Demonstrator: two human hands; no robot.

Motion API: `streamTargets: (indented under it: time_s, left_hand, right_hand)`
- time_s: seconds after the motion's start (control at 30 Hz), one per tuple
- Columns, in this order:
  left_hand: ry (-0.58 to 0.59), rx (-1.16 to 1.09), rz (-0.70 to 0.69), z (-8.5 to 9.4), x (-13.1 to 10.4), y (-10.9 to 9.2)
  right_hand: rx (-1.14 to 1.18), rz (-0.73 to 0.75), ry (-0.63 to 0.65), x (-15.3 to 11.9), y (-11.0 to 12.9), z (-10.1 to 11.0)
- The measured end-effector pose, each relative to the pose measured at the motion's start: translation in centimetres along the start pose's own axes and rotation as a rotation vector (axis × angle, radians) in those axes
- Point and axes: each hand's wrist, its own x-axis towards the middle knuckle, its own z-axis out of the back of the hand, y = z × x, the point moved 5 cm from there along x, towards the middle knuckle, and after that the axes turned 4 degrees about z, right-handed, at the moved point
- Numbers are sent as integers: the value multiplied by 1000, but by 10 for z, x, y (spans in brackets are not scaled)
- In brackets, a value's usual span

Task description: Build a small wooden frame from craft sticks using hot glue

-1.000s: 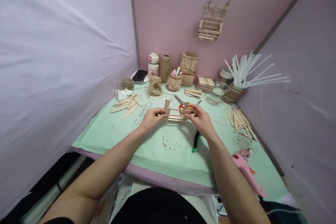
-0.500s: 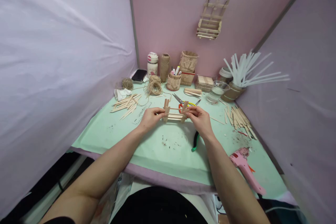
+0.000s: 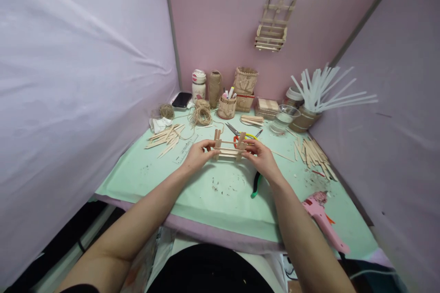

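Note:
Between my hands is a small frame built of wooden craft sticks (image 3: 227, 151), with uprights at both ends and crosswise slats joining them. My left hand (image 3: 199, 154) pinches its left end between thumb and fingers. At the right end, my right hand (image 3: 260, 155) grips the uprights in the same way. Behind the frame lie scissors with red and yellow handles (image 3: 252, 136), partly covered by it. A tool with a black and green handle (image 3: 255, 185) rests by my right wrist, its head hidden under the hand.
Loose craft sticks lie at left (image 3: 167, 137) and right (image 3: 314, 158). A pink glue gun (image 3: 325, 222) is beside my right forearm. Along the back stand a twine ball (image 3: 202, 113), a pen cup (image 3: 227, 107), a clear bowl (image 3: 283, 121) and a holder of white glue sticks (image 3: 305, 119).
My left thumb and right thumb have shifted slightly lower on the frame's ends. The frame stays in nearly the same place, and the view has moved a little.

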Motion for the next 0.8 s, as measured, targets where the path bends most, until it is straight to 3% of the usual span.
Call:
streamTargets:
  time_s: [0.47,0.8]
  left_hand:
    - [-25,-29,13,-1,3,2]
    - [-20,-33,24,-1,5,4]
  right_hand:
    - [1,-36,-95,1,-2,0]
    - [37,-67,-92,0,-6,0]
